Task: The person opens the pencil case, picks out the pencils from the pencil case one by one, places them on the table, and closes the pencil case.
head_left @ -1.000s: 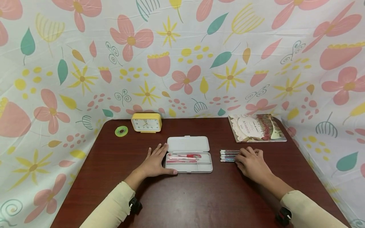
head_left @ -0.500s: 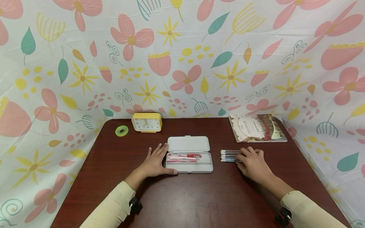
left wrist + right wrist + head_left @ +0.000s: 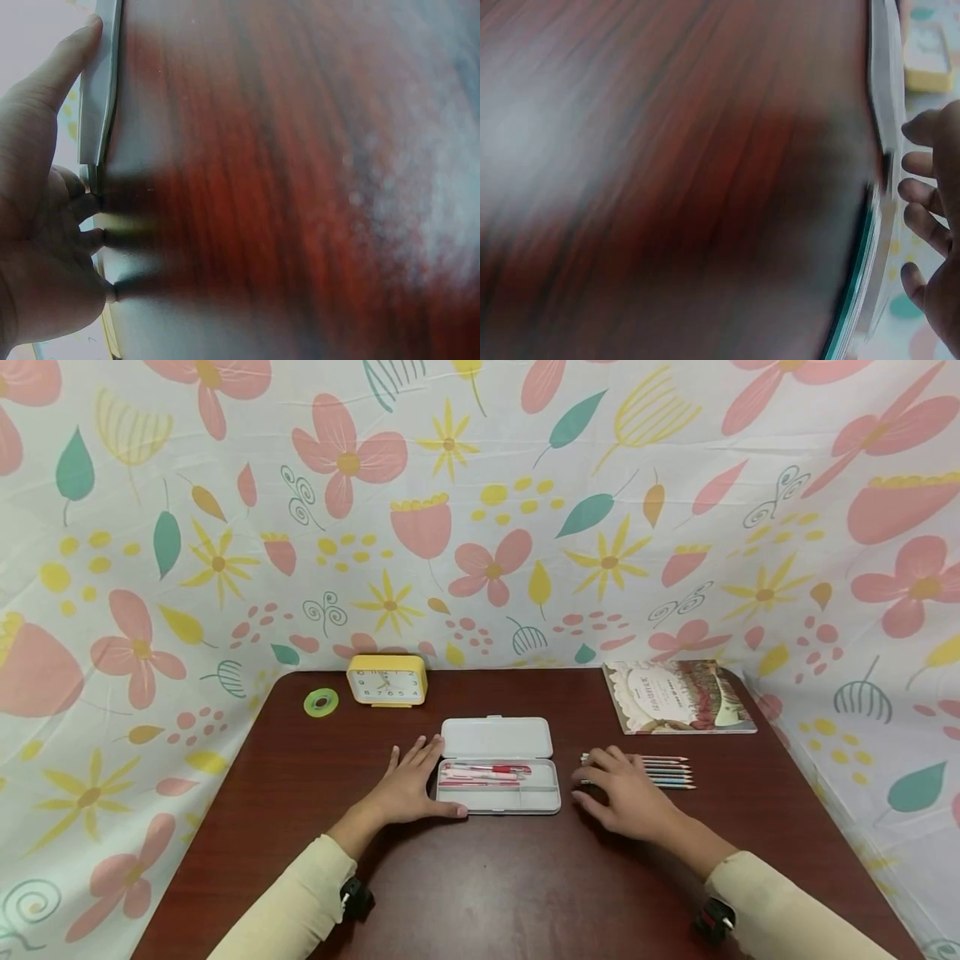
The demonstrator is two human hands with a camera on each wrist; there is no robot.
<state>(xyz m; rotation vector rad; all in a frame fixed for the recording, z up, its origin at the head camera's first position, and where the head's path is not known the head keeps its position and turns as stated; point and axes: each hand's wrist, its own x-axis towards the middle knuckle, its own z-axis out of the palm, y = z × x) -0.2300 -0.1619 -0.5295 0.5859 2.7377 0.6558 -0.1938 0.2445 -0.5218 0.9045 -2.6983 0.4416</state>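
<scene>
An open white pencil case (image 3: pixel 540 799) lies mid-table in the head view, its lid (image 3: pixel 497 738) folded back. Several red and pink pens (image 3: pixel 487 774) lie in its upper compartment. My left hand (image 3: pixel 405 792) rests at the case's left end, fingers spread and straight, thumb along its front edge (image 3: pixel 97 90). To the right of the case, several pencils (image 3: pixel 672 770) lie side by side, points to the right. Over their left ends is my right hand (image 3: pixel 626 793), covering part of them. In the right wrist view, its fingers (image 3: pixel 922 196) are apart, with no pencil seen between them.
A yellow alarm clock (image 3: pixel 387 681) and a green roll of tape (image 3: pixel 321 702) stand at the back left of the brown table (image 3: pixel 480 893). A book (image 3: pixel 678 697) lies at the back right. A flowered cloth (image 3: pixel 487 635) hangs behind.
My right hand has moved left along the pencils, from their right part to their left ends, uncovering the points. The left hand and the case have stayed put.
</scene>
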